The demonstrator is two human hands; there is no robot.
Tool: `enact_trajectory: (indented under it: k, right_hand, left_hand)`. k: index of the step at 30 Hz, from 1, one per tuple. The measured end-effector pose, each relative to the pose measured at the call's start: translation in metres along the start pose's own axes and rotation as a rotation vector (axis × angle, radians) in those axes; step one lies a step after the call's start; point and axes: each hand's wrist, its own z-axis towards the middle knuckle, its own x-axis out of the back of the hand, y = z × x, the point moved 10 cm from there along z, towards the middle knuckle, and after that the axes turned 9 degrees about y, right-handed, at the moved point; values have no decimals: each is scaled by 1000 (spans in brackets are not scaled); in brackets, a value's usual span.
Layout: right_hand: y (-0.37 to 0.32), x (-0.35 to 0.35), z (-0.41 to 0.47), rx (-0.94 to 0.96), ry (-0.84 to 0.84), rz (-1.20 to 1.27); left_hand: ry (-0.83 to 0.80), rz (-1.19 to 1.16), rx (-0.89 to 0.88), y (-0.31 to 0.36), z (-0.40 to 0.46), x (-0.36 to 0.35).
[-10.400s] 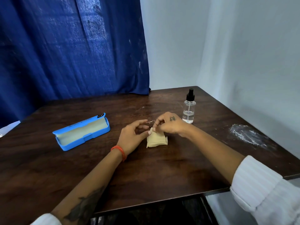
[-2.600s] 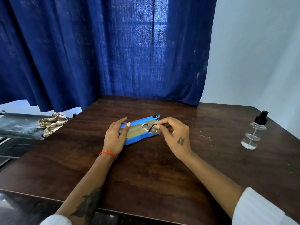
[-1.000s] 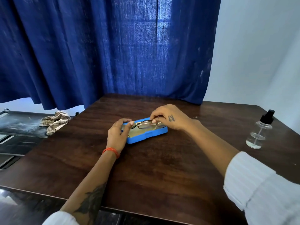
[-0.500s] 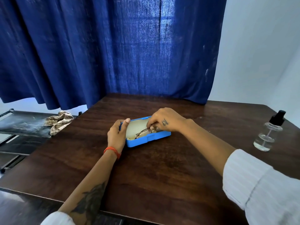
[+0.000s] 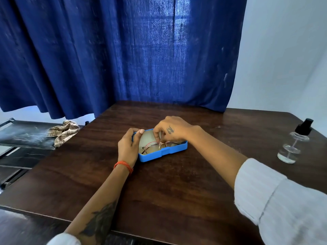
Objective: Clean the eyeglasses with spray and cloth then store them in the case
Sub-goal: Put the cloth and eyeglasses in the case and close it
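1. The blue case (image 5: 163, 152) is lying open on the dark wooden table (image 5: 177, 191), just above the middle of the frame.
2. The eyeglasses (image 5: 155, 145) are sitting inside the case, their thin reddish frame resting against its pale lining.
3. The right hand (image 5: 172, 129) is reaching in from the right, its fingertips (image 5: 157, 137) pinching the glasses near the bridge.
4. The left hand (image 5: 128, 147) is curling around the case's left end, thumb against the near wall and fingers hooking over the far rim, holding it.
5. The spray bottle (image 5: 293, 144) is standing upright at the right edge of the frame, well apart from the case.
6. A checked cloth (image 5: 64, 130) is lying crumpled at the left, on a dark surface beside the table.
7. A blue curtain (image 5: 115, 50) is hanging across the top of the frame.
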Motion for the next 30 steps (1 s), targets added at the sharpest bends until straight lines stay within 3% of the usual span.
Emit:
enact_trajectory:
  k: [7, 12, 18, 21, 23, 27, 30]
  right_hand:
    - [-4, -5, -6, 32, 100, -37]
    - [4, -11, -16, -14, 145, 245]
    - [16, 29, -52, -4, 677, 309]
    - [35, 49, -72, -90, 912, 345]
    - [47, 44, -65, -158, 803, 340]
    - [55, -4, -47, -203, 318, 344]
    - [56, -13, -57, -208, 310, 330]
  left_hand:
    - [-7, 0, -26, 4, -2, 0]
    - [16, 49, -126, 11, -2, 3]
    - [-9, 77, -191, 15, -3, 0]
    - [-20, 94, -230, 19, -5, -1]
    - [-37, 106, -278, 26, -9, -3]
    - [-155, 111, -381, 38, -23, -13]
    - [-257, 100, -375, 39, -31, -19]
